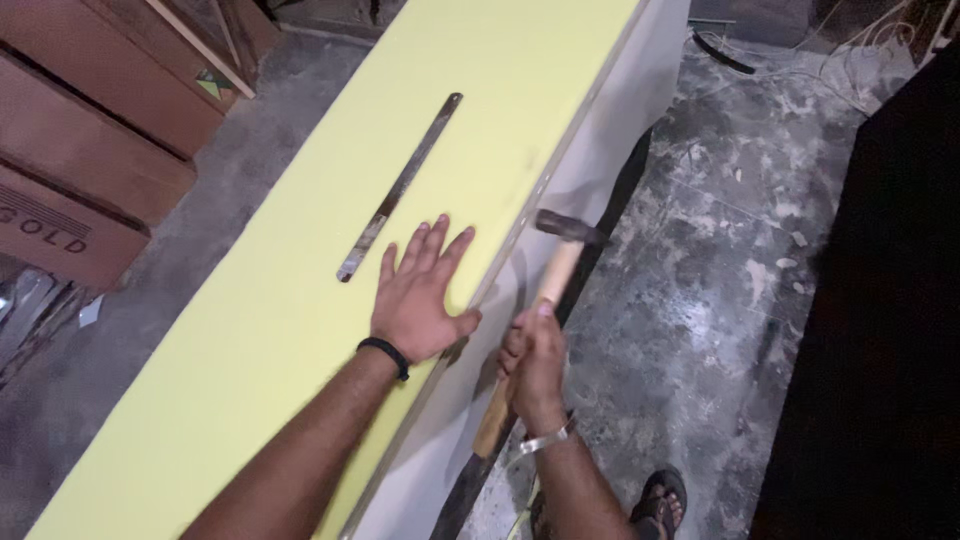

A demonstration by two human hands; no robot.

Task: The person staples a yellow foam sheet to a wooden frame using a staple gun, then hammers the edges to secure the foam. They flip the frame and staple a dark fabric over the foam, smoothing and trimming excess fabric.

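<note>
The right hand [535,360] is gripping a wooden-handled hammer [560,262], fingers wrapped closed around the handle, its head sitting at the yellow panel [300,300] edge. The left hand [420,295] is pressing flat, fingers spread open, just beside that edge. A glancing blow could be catching the thumb or denting the laminate. Farther along, a metal strip [400,187] is lying loose and could be rattling off.

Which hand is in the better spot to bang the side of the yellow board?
The right hand. Its fingers are wrapped round the wooden handle of the hammer, whose head sits right by the edge of the yellow board. The left hand lies flat on top, empty, likely steadying it.
</note>
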